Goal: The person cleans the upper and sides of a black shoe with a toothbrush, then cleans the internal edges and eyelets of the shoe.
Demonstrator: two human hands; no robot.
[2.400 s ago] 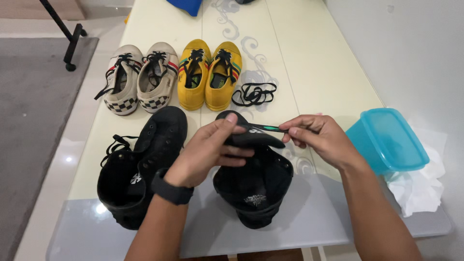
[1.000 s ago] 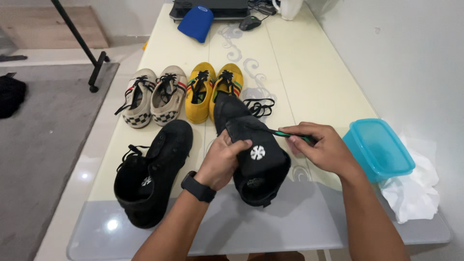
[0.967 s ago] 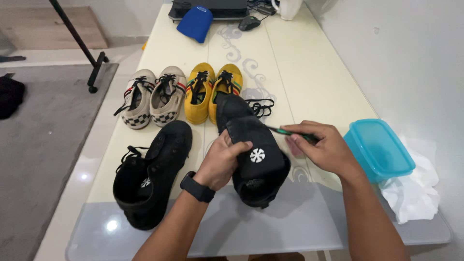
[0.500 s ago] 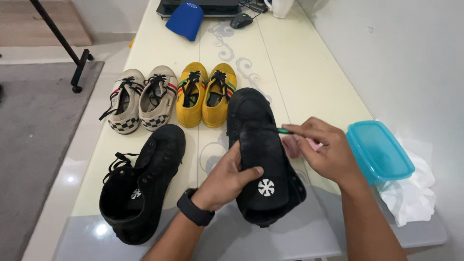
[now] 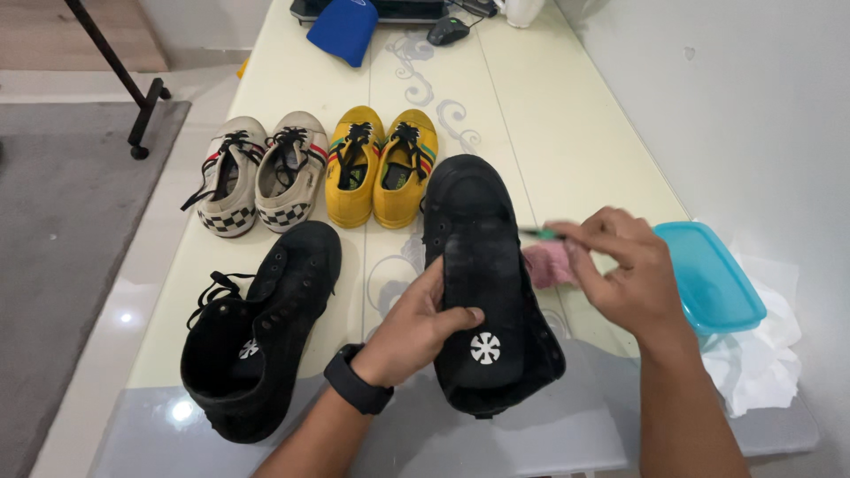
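Lying flat: a black insole point(image 5: 481, 301) with a white round mark near its heel end rests on top of a black high-top shoe point(image 5: 482, 265), which stands on the pale surface point(image 5: 575, 133) just in front of the person.
Left hand: the left hand point(image 5: 416, 323) presses on the insole, thumb on its lower part beside the white mark, fingers curled against the shoe's left side; a black watch point(image 5: 356, 392) sits on that wrist.
Right hand: the right hand point(image 5: 624, 270) is closed in a pinch around a thin green-handled tool point(image 5: 540, 234), whose tip points toward the shoe's right edge; whether the tip touches the shoe cannot be told.
Pink cloth: a small pink cloth point(image 5: 549, 264) lies on the surface between the shoe and the right hand, partly under the fingers.
Second black shoe: the matching black shoe point(image 5: 261, 332) lies to the left, tilted, laces loose, apart from the held one.
Yellow pair: yellow sneakers point(image 5: 381, 164) with black laces stand side by side just beyond the black shoe's toe.
Checkered pair: cream sneakers with checkered trim point(image 5: 257, 173) stand left of the yellow pair.
Right side: a blue lidded container point(image 5: 713, 279) sits on white tissue point(image 5: 766, 354) near the right wrist.
Far end: a blue pouch point(image 5: 345, 26) and a computer mouse point(image 5: 447, 31) lie at the surface's far edge.
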